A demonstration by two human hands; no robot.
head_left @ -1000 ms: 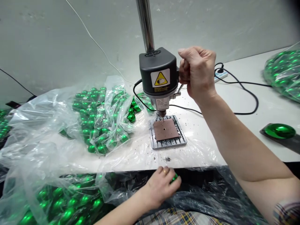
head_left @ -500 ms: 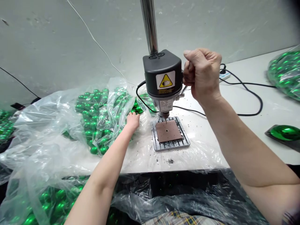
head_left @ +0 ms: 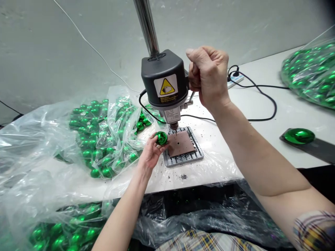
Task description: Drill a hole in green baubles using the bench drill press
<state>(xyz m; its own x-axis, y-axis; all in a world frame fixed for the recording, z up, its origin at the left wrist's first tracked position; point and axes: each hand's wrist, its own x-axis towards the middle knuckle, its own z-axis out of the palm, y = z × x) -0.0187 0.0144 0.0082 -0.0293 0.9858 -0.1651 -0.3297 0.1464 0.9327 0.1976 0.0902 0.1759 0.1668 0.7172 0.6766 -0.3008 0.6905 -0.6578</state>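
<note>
My left hand pinches a shiny green ball at the left edge of a brown square pad. The pad, with a small dark hole in it, lies on the slotted metal base of a small drill press. Its bit points down over the pad, just right of the ball. High on the right, my right hand is closed round the drill press's feed handle, which my fingers mostly hide.
An open clear plastic bag of green balls spreads over the left of the table. Another full bag sits back right. A green oval piece lies on a dark strip at right. A black cable runs behind. Dark shavings dot the table.
My left hand has come out of the bag's mouth with a green ball and moved right to the pad. My right hand stays on the handle. The whole view has shifted slightly.
</note>
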